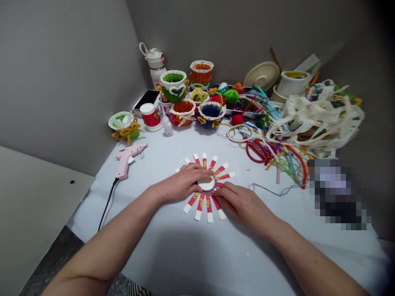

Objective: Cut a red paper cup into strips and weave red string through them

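Observation:
A paper cup cut into red and white strips (210,209) lies flat on the white table, its strips fanned out like rays. Around its round white base (206,185) runs a thin grey cord. My left hand (188,179) rests over the left side of the base, fingers spread across it and the thumb at its lower edge. At the right edge of the base, the fingertips of my right hand (239,200) are pinched together by the cord; what they hold is too small to make out.
A pink glue gun (125,160) lies at the left. Decorated cups (211,113), a small glue bottle (167,123) and a red-patterned cup (151,118) stand behind. Red scissors (257,152), lace (321,119) and loose grey cord (274,192) lie to the right.

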### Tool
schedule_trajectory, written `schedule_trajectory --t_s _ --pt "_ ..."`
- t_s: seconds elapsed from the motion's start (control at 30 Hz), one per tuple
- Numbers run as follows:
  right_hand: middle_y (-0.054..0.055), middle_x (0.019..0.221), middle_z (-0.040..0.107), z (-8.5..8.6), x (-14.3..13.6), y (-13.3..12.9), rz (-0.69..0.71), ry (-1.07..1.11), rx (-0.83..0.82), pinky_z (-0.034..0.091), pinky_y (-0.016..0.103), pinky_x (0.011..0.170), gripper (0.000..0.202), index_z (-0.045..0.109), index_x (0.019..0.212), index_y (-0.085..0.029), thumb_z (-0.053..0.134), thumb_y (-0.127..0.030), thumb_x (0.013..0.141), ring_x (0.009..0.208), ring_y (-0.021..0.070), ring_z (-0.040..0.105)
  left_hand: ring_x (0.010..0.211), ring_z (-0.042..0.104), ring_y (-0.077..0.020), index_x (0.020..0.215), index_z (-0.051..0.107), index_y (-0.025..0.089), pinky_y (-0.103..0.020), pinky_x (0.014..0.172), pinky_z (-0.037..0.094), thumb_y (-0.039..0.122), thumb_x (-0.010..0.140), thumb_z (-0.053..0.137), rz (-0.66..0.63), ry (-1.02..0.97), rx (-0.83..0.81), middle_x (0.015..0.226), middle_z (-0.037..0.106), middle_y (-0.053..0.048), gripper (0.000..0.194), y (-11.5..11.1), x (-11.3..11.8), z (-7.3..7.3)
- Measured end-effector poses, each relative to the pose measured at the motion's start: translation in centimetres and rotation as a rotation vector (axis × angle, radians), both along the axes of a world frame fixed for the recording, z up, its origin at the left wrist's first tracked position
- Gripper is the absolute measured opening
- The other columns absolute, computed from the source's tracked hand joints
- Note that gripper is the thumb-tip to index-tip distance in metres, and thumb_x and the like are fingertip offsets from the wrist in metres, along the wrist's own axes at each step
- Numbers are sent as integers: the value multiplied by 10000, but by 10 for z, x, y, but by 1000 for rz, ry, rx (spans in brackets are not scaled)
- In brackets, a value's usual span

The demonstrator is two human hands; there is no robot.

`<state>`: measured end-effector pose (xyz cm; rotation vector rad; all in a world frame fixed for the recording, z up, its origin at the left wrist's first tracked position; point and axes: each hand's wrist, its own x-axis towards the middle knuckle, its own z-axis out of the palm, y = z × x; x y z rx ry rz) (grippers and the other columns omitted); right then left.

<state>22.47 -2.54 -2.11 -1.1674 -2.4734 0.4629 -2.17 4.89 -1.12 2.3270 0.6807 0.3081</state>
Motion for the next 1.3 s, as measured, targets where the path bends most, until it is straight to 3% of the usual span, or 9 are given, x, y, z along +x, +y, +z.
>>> schedule_trajectory --t_s 0.13,0.43,0.63,0.8,0.93,1.1,1.3 --pt "70 980 713 9 4 -2 64 -48 8 482 279 677 263 691 1105 -220 444 -180 1023 804 171 650 1342 465 -253 1328 598 291 -499 1126 369 130 987 538 3 3 -6 1495 567 -37 381 1 -1 -2" --pt "67 823 639 33 8 -25 170 -173 -38 395 284 603 275 675 874 -152 443 -132 1019 687 155 551 1339 501 -245 1283 627 294 -484 1124 361 165 971 598 -48 -54 -58 1447 613 -41 339 4 -5 -5" --pt "44 803 617 32 -4 -46 237 -248 -25 361 301 602 262 603 770 -152 480 -70 987 655 144 514 1332 507 -240 1271 639 287 -479 1131 345 168 970 596 -45 -85 -80 1440 619 -47 327 4 -5 -6" --pt "45 817 631 28 -3 -51 263 -295 3 372 313 590 238 610 781 -159 507 29 885 665 162 557 1336 507 -233 1269 641 288 -467 1139 345 169 966 594 -40 -76 -84 1443 616 -41 329 4 -5 -5" --pt "36 790 620 29 6 -49 208 -296 -65 391 308 579 267 599 780 -177 481 42 876 623 152 554 1346 504 -234 1261 640 289 -474 1138 352 166 967 590 -42 -72 -80 1445 615 -41 322 4 -5 -4" --pt "51 804 622 27 20 -35 31 -244 -98 400 317 597 226 628 868 -188 456 -118 997 683 175 578 1343 505 -239 1262 640 285 -487 1140 353 150 958 582 -43 -53 -86 1446 614 -39 337 3 -5 -1" --pt "52 822 643 8 15 -5 -134 -94 -42 419 302 657 223 655 902 -193 494 -267 1038 731 178 593 1356 497 -246 1242 644 267 -487 1142 351 153 958 585 -51 -34 -77 1446 612 -50 311 4 -3 -1"
